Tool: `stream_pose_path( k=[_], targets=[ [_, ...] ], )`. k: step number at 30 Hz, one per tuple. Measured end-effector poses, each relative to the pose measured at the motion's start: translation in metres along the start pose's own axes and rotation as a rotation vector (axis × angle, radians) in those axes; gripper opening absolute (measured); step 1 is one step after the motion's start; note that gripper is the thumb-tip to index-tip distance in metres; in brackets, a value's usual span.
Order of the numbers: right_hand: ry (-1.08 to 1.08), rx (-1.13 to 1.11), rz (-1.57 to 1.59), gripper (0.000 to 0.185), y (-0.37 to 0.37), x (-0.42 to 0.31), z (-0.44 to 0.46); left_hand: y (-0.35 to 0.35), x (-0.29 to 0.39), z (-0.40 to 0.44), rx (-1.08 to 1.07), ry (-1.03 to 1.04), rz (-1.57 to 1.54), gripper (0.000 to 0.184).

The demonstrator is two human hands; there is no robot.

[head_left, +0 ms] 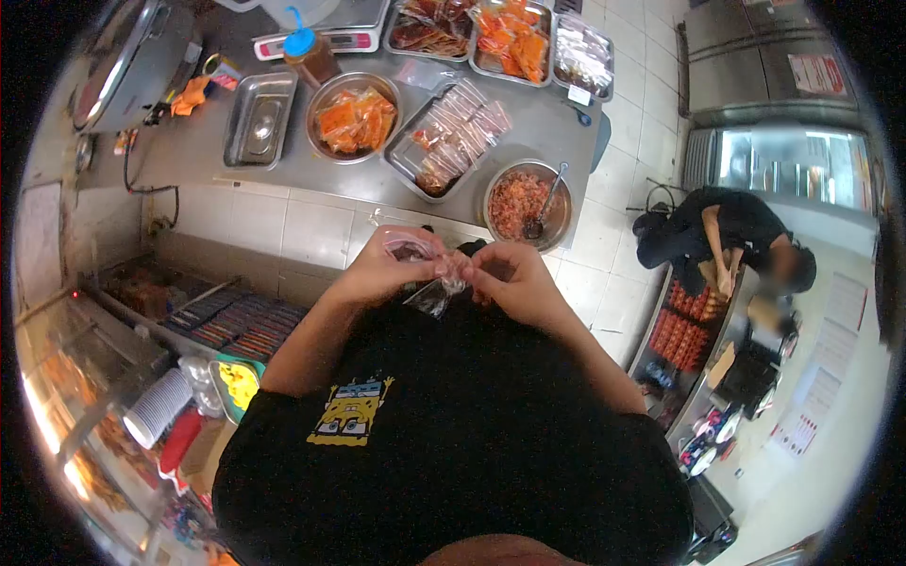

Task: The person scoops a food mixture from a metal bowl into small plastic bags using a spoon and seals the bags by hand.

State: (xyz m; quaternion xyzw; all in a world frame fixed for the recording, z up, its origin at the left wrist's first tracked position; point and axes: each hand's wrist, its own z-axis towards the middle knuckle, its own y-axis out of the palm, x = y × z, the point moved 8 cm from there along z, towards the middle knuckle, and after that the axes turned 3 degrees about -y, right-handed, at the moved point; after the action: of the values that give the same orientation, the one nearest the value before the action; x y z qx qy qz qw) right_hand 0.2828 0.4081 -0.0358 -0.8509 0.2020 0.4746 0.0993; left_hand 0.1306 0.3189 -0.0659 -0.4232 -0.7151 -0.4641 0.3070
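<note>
In front of my chest, both hands pinch a small clear plastic bag. My left hand is closed on its left side, thumb pointing inward. My right hand grips it from the right with thumb and fingers together. Just beyond my hands, a steel bowl holds chopped reddish meat, and a spoon leans in it. A metal tray of filled plastic packets lies nearby on the steel table. Whether the bag contains anything is hard to see.
Farther along are a bowl of orange packets, a bare metal tray, a blue-capped bottle, a scale and more filled trays. At right, another person bends by racks of red items. Stacked cups stand lower left.
</note>
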Motion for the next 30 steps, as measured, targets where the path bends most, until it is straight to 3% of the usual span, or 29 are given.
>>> stream_pose_path(
  k=[1, 3, 4, 6, 10, 12, 13, 15, 16, 20, 24, 27, 29, 30],
  targets=[
    [0.000, -0.015, -0.013, 0.011, 0.006, 0.006, 0.005, 0.003, -0.001, -0.001, 0.015, 0.010, -0.008, 0.021],
    [-0.206, 0.304, -0.161, 0.013, -0.008, 0.002, 0.014, -0.009, 0.008, -0.006, 0.358, 0.139, 0.116, 0.016],
    [-0.213, 0.292, -0.170, 0.013, -0.003, 0.000, 0.019, -0.007, 0.006, -0.005, 0.370, 0.147, 0.111, 0.016],
    [-0.395, 0.462, -0.474, 0.015, -0.004, -0.026, 0.023, -0.012, 0.012, -0.008, 0.591, 0.225, 0.491, 0.016],
    [-0.581, 0.476, -0.686, 0.017, 0.004, -0.036, 0.039, -0.018, 0.025, -0.003, 0.725, 0.383, 0.636, 0.018],
    [-0.460, 0.423, -0.598, 0.017, 0.002, -0.030, 0.046, -0.026, 0.017, 0.003, 0.679, 0.115, 0.546, 0.013],
    [-0.467, 0.427, -0.600, 0.017, -0.002, -0.027, 0.050, -0.032, 0.021, 0.003, 0.679, 0.123, 0.548, 0.013],
    [-0.345, 0.159, 0.164, 0.025, -0.007, -0.002, 0.068, -0.043, 0.003, 0.007, 0.516, -0.029, -0.072, 0.010],
    [-0.437, 0.081, -0.065, 0.037, -0.005, -0.014, 0.066, -0.042, 0.008, 0.006, 0.492, -0.019, -0.205, 0.009],
    [-0.637, -0.007, -0.154, 0.039, 0.014, -0.042, 0.056, -0.029, 0.035, 0.002, 0.266, -0.111, -0.397, 0.012],
    [-0.748, 0.141, -0.046, 0.028, 0.010, -0.053, 0.052, -0.021, 0.059, 0.001, 0.186, -0.104, -0.410, 0.011],
    [-0.695, 0.194, 0.014, 0.020, 0.002, -0.066, 0.047, -0.021, 0.083, 0.001, 0.132, 0.032, -0.158, 0.013],
    [-0.719, 0.290, -0.018, 0.019, -0.006, -0.071, 0.042, -0.007, 0.126, -0.005, 0.174, 0.416, 0.380, 0.020],
    [-0.721, 0.298, -0.018, 0.019, -0.008, -0.076, 0.039, -0.002, 0.131, -0.004, 0.125, 0.384, 0.390, 0.021]
  ],
)
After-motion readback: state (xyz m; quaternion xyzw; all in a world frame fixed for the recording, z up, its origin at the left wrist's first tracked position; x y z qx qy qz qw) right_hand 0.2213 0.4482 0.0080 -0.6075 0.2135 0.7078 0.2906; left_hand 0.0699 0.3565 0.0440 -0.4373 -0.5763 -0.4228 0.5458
